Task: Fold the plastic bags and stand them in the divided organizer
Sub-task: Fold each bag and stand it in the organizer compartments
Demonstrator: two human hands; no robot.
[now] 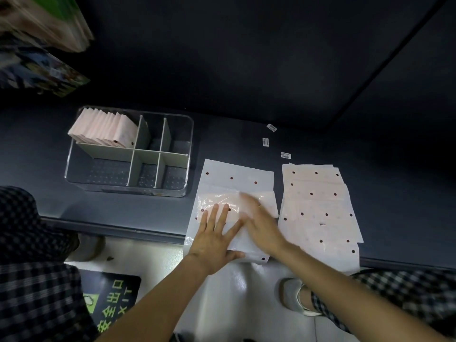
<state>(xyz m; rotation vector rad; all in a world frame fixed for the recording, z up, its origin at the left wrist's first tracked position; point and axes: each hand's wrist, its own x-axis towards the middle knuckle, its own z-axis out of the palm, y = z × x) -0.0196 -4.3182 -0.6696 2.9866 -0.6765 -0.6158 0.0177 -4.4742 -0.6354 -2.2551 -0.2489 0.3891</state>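
A: While both hands lie on the bag being folded [223, 206], note their state. Left hand [214, 239]?

B: Flat, fingers straight and spread, palm pressing the near part of the bag onto the counter [246, 141]. No grip closed on anything.

A: Right hand [259, 218]?

B: Motion-blurred. Fingers look extended over the bag's middle, beside the left hand's fingertips. It seems open and flat on the plastic; I cannot tell more through the blur.

A: Bag position?

B: At the counter's near edge, its near end overhanging slightly. Pale plastic with dark red dots; a fold crosses its middle.

A: Remaining stock?

B: Stack of unfolded bags [320, 211] just to the right, fanned, apart from the working bag.

A: Organizer?

B: Clear divided organizer [172, 191] to the left and farther back. Row of folded bags [103, 128] standing upright in its far-left compartment. Other compartments show only the base.

A: Other items?

B: Three small labels [266, 141] on the counter behind the stack. Green exit sign [111, 302] on the floor.
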